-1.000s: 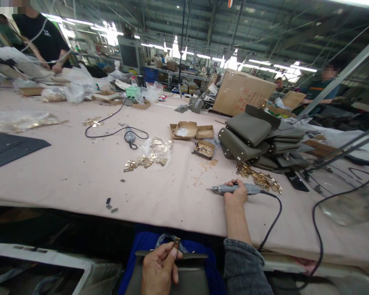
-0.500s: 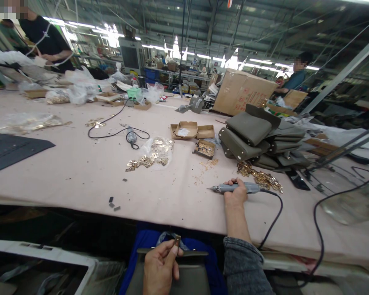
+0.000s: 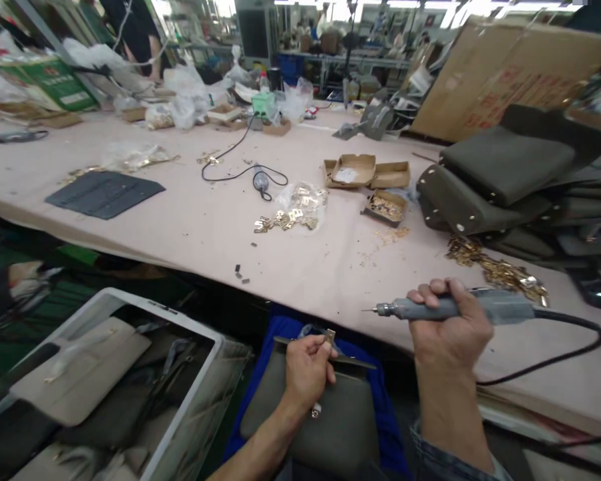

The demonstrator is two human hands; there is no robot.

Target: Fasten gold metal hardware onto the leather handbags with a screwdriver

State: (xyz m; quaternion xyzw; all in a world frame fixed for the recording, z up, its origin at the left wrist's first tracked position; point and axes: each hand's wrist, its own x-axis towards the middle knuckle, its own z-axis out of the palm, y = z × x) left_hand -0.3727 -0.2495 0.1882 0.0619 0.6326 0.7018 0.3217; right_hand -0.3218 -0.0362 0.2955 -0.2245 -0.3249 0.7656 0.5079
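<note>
My right hand is wrapped round a grey electric screwdriver, above the table's front edge. Its thin bit points left, and a black cable runs from its back end. In the fingers of my left hand is a small gold-coloured metal plate, pinched at the top edge of an olive-grey handbag. The bag rests in front of me over a blue cloth, and a small metal fitting shows on its front. My left fingers partly hide the plate.
A grey crate of bags stands at left. On the table lie a dark sheet, a bag of metal fittings, a small box of tiny parts, gold hardware and stacked olive flaps.
The view has tipped down and turned left, bringing the crate into sight. My right hand has raised the screwdriver from the tabletop and brought it nearer. My left hand still pinches the plate.
</note>
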